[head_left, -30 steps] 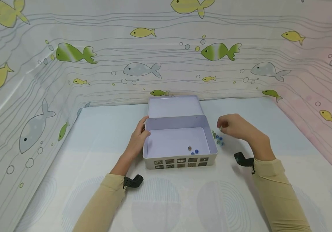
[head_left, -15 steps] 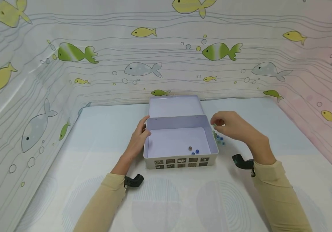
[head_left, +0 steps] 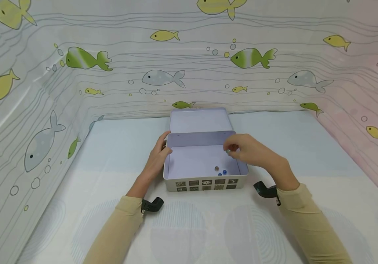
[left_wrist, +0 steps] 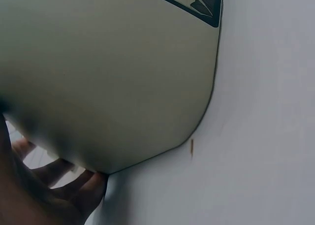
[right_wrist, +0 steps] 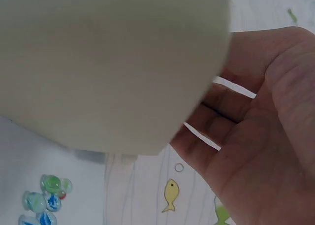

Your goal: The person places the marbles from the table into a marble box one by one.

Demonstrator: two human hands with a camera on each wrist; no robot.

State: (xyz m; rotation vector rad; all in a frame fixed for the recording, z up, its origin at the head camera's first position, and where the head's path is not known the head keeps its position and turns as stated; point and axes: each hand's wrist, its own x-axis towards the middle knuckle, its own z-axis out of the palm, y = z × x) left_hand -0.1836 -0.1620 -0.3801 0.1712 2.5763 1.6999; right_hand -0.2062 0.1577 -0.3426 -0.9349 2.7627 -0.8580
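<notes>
A pale lilac metal box (head_left: 205,184) with small dark pictures along its front lies with its lid (head_left: 199,120) folded back. My left hand (head_left: 156,159) holds its left side, thumb at the rim; in the left wrist view the fingers (left_wrist: 91,190) press against the outer wall. Over the right part of the box, my right hand (head_left: 251,151) pinches a small glass marble (head_left: 228,151) between thumb and fingers. In the right wrist view the box wall (right_wrist: 108,72) hides those fingertips. A brown marble (head_left: 216,168) and two blue marbles (head_left: 224,172) lie inside, towards the front right.
Several green and blue glass marbles (right_wrist: 50,184) lie on the table outside the box's right side, hidden behind the right hand in the head view. A fish-patterned sheet (head_left: 202,80) rises behind and beside the table (head_left: 189,234).
My right hand has lifted a marble from beside the box and carried it left over the rim, above the inside. My left hand keeps its hold on the box.
</notes>
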